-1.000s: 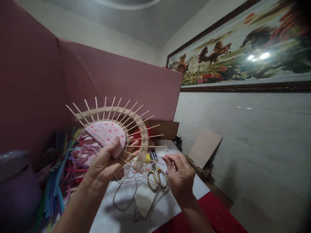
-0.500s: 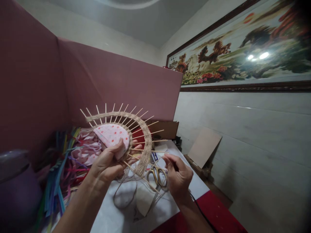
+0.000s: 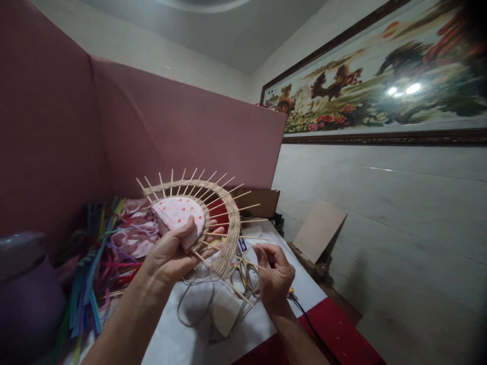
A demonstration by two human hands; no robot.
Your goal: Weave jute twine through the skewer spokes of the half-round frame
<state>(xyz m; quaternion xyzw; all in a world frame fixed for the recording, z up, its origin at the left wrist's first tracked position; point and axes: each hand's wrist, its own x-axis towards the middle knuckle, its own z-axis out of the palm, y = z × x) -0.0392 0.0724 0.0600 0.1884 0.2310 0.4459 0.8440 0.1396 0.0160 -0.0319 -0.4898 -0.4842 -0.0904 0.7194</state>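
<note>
There are two hands, one left hand and one right hand. I count one half-round woven piece, carrying one dotted cloth half-disc and more than a dozen thin sticks. There is one pair of scissors, one black cable, one framed picture, one flat board and one jar; the coloured strips are many, too tangled to count
</note>
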